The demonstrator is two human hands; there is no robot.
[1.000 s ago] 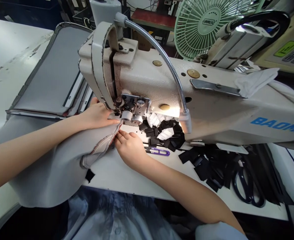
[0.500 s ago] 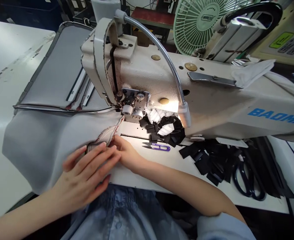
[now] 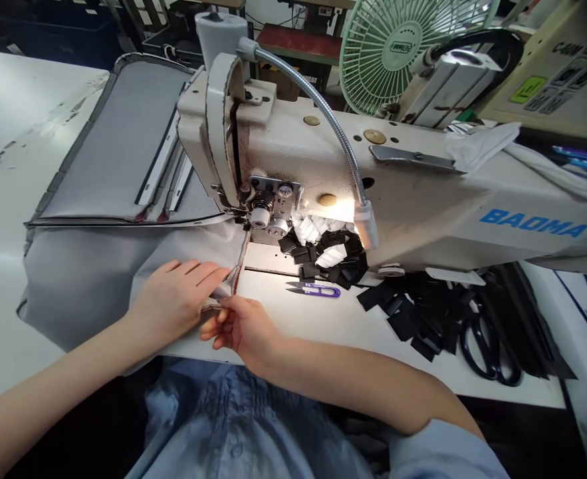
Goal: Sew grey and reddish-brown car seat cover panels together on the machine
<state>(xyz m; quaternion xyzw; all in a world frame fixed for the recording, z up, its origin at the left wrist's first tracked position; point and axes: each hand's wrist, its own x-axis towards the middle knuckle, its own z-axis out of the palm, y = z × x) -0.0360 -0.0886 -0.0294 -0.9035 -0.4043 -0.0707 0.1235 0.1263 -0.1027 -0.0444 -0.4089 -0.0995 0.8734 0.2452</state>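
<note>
A grey fabric piece (image 3: pixel 88 279) lies on the table under the head of a cream sewing machine (image 3: pixel 323 166). Its stitched edge with red thread runs from the presser foot (image 3: pixel 246 223) toward me. My left hand (image 3: pixel 173 299) lies flat on the fabric with fingers stretched out, pressing it beside that seam. My right hand (image 3: pixel 238 326) pinches the fabric's near edge between thumb and fingers, just below the left fingertips.
Purple thread snips (image 3: pixel 316 289) lie right of my hands. A pile of black and white tabs (image 3: pixel 333 256) sits under the machine lamp, with more black strips and dark scissors (image 3: pixel 487 352) farther right. A green fan (image 3: pixel 397 46) stands behind. A grey panel (image 3: pixel 118 140) lies at back left.
The seam edge, bunched and curved before, now lies straight from the presser foot. My left hand drew back from the needle area and flattened on the fabric; my right hand took the near edge.
</note>
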